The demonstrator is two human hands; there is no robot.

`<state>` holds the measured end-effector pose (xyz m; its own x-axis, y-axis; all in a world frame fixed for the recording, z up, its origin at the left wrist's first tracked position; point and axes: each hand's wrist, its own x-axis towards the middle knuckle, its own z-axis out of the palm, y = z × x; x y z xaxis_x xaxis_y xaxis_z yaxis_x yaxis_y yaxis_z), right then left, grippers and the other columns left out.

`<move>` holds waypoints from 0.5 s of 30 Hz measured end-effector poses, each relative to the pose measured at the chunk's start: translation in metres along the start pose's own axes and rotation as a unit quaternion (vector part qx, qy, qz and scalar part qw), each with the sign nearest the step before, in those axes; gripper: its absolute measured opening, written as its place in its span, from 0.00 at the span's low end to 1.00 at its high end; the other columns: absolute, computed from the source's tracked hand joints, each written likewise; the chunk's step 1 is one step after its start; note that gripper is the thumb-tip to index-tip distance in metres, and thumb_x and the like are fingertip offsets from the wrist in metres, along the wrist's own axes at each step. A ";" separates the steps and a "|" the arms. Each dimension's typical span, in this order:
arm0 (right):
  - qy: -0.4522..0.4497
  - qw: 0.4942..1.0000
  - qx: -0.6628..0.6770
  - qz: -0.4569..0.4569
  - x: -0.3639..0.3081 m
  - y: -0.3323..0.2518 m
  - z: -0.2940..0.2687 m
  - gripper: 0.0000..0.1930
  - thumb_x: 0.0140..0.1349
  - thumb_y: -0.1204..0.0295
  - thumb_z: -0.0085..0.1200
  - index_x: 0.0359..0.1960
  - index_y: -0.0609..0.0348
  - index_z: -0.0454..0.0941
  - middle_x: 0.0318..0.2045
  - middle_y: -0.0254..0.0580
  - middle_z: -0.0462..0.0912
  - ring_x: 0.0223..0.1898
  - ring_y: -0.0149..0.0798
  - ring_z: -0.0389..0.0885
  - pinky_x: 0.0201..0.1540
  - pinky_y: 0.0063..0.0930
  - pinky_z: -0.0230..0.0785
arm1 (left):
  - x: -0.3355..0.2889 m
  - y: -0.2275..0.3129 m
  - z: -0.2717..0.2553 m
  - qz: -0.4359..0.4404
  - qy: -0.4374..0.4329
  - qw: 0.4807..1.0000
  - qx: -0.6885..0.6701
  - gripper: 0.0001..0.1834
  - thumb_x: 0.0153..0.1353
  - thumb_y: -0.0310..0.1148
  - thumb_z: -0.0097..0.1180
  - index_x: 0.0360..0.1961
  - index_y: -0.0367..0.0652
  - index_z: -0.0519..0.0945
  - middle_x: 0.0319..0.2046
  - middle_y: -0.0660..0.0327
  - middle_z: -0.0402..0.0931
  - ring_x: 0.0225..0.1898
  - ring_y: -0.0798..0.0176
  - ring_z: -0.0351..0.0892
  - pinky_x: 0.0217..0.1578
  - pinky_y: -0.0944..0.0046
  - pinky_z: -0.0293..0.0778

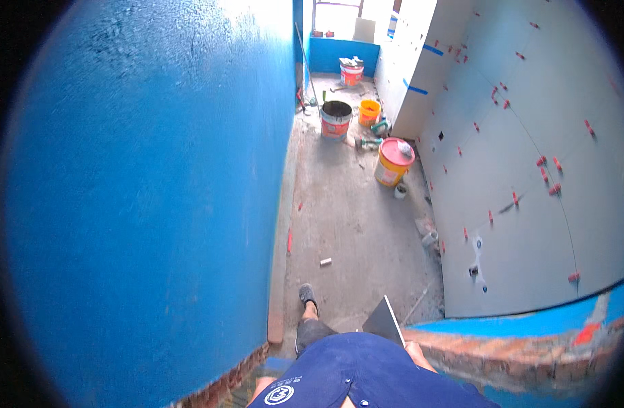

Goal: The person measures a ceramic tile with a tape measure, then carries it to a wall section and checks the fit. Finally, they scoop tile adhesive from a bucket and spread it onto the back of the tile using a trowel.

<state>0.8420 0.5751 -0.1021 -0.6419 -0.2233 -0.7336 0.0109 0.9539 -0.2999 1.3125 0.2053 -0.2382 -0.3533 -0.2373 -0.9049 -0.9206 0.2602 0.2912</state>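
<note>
A dark grey tile piece (381, 322) with a pale edge stands tilted in front of my body, at the right of my shirt. At its lower right edge my right hand (413, 351) is closed on it; most of the fingers are hidden. On the left, only a bit of my left arm (260, 386) shows beside the shirt, and that hand is out of sight. One of my feet, in a grey shoe (307, 294), is on the concrete floor (353, 224).
A blue wall (155, 204) rises on the left. Grey wall tiles (530, 136) with red levelling clips cover the right, above a rough brick edge (516, 353). Ahead stand a lidded bucket (391, 171), a dark-filled bucket (335, 126), an orange bucket (368, 117) and power tools (370, 143).
</note>
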 end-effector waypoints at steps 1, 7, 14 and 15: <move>0.003 0.999 -0.032 -0.011 0.031 -0.006 0.001 0.19 0.54 0.54 0.65 0.42 0.52 0.88 0.40 0.54 0.87 0.45 0.53 0.87 0.50 0.46 0.77 | 0.020 0.017 -0.022 -0.031 -0.007 0.998 -0.057 0.13 0.57 0.41 0.63 0.34 0.42 0.87 0.34 0.51 0.86 0.35 0.53 0.88 0.33 0.53 0.81; 0.008 0.998 -0.049 0.035 0.172 -0.123 -0.030 0.21 0.52 0.55 0.66 0.43 0.54 0.88 0.42 0.54 0.88 0.47 0.55 0.86 0.52 0.46 0.77 | 0.181 0.135 -0.256 0.136 -0.002 0.971 0.194 0.13 0.54 0.40 0.61 0.34 0.45 0.88 0.36 0.49 0.86 0.37 0.49 0.87 0.39 0.48 0.80; 0.099 0.988 0.072 0.097 0.264 -0.243 -0.100 0.19 0.53 0.61 0.65 0.41 0.62 0.87 0.39 0.58 0.88 0.44 0.53 0.88 0.48 0.45 0.79 | 0.274 0.520 -0.642 0.289 0.165 0.923 -0.192 0.20 0.52 0.29 0.53 0.48 0.37 0.81 0.38 0.54 0.83 0.39 0.58 0.81 0.40 0.58 0.77; 0.079 0.986 0.108 0.099 0.289 -0.261 -0.107 0.19 0.53 0.61 0.65 0.41 0.62 0.87 0.39 0.58 0.88 0.44 0.52 0.88 0.48 0.45 0.79 | 0.267 0.569 -0.694 0.311 0.190 0.914 -0.181 0.23 0.52 0.27 0.55 0.51 0.38 0.81 0.43 0.56 0.82 0.42 0.58 0.81 0.44 0.60 0.77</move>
<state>0.5714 0.2833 -0.1704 -0.7224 0.0133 -0.6913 0.2997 0.9070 -0.2958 0.5790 -0.3597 -0.0983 -0.7955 -0.4742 -0.3773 -0.4930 0.1445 0.8579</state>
